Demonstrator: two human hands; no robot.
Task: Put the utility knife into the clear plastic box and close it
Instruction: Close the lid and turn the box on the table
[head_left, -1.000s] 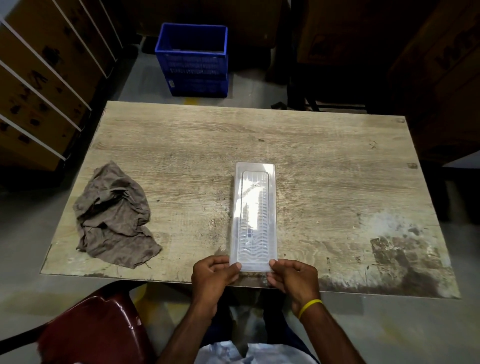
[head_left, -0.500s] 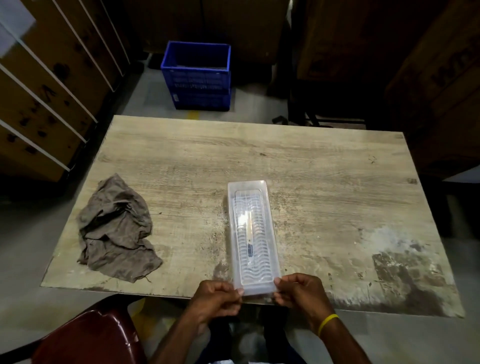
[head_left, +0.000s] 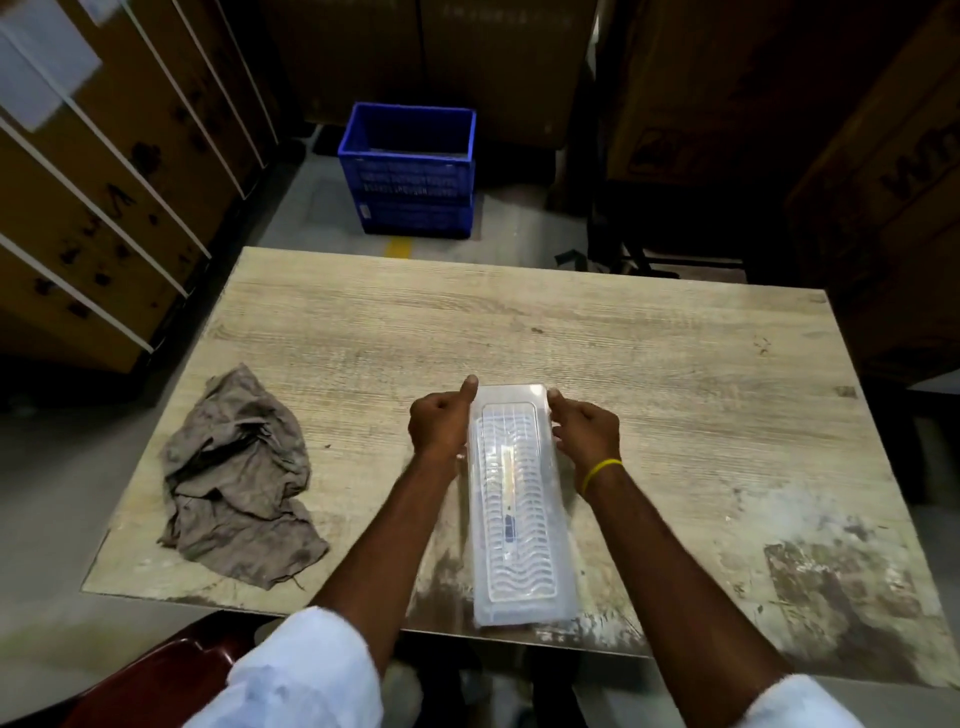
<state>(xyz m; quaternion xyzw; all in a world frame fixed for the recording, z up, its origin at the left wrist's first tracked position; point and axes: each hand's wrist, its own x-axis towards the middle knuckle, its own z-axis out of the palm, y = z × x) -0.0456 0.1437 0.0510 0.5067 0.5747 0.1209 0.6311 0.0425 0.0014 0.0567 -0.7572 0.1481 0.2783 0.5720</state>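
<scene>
A long clear plastic box (head_left: 519, 540) with a ribbed lid lies lengthwise on the wooden table (head_left: 649, 353), its near end at the front edge. Through the lid I make out the utility knife (head_left: 508, 491) inside, a pale strip with a dark blue slider. My left hand (head_left: 440, 425) grips the far left corner of the box, thumb up against the far end. My right hand (head_left: 586, 432), with a yellow band at the wrist, presses on the far right corner. The lid sits down over the box.
A crumpled grey-brown rag (head_left: 239, 488) lies on the table's left side. A blue plastic crate (head_left: 410, 171) stands on the floor beyond the table. Cardboard boxes line the left and right. A dark red chair (head_left: 156, 680) is at the lower left.
Both hands have moved from the box's near end to its far end. The box now lies straighter, its near end nearer the table's front edge.
</scene>
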